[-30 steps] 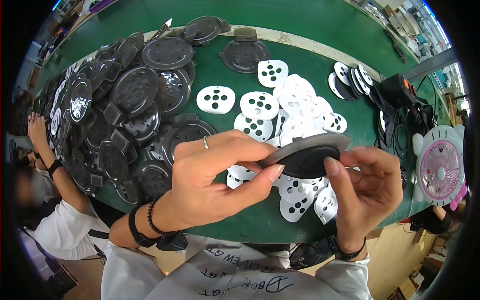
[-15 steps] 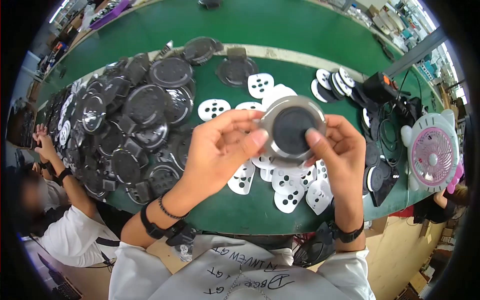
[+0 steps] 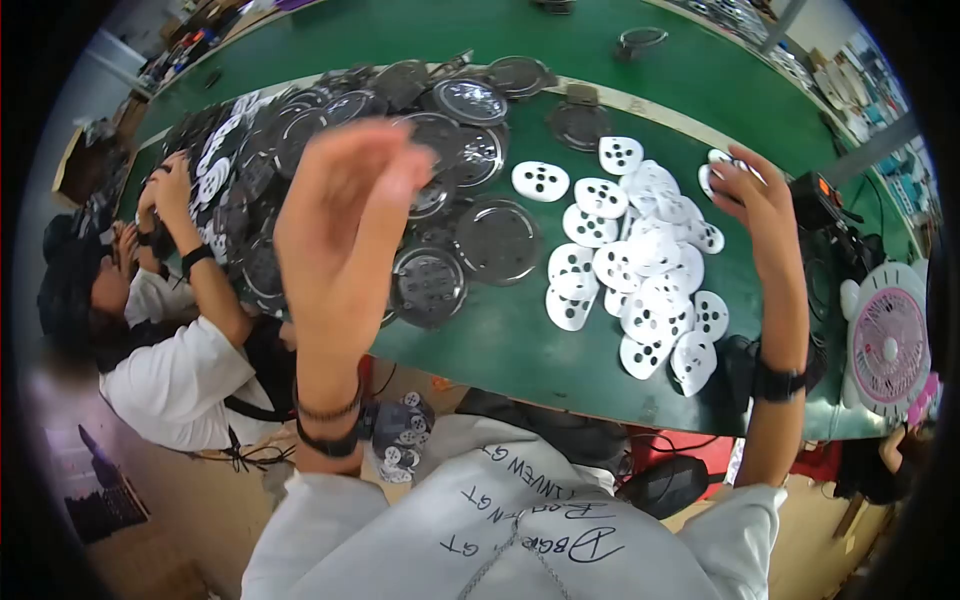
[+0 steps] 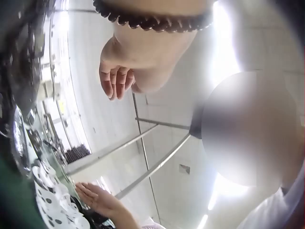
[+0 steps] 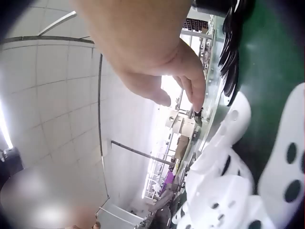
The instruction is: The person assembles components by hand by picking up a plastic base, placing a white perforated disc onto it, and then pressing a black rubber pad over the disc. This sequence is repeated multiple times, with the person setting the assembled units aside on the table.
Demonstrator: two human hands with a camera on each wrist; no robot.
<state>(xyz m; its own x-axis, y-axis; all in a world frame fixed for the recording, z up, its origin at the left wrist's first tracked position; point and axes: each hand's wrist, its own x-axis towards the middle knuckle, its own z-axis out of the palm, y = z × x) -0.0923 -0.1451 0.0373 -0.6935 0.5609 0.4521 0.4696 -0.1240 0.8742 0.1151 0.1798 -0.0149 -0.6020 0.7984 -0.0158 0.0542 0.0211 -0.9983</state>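
My left hand [image 3: 345,225] is raised, blurred, over the heap of dark round lids [image 3: 495,240]; the left wrist view shows its fingers [image 4: 114,81] loosely bent around nothing. Relaxed and slightly bent, the fingers of my right hand [image 3: 760,200] hang by the small stack of white-faced discs [image 3: 706,182], partly covering it. Whether they touch it I cannot tell; the right wrist view shows nothing held by this hand [image 5: 157,67]. White plates with round holes [image 3: 655,250] lie in a loose pile between the hands. One dark round piece [image 3: 640,40] is on the far green surface.
A pale strip [image 3: 690,122] divides the green table [image 3: 480,340]. At the right stand a black device [image 3: 818,200] with cables and a pink-and-white fan [image 3: 888,345]. Another person's arm [image 3: 215,280] reaches onto the table at the left.
Both hands have parted and no longer hold the round dark piece. My left hand has moved left, my right hand right and forward. A dark round piece now shows on the far green surface.
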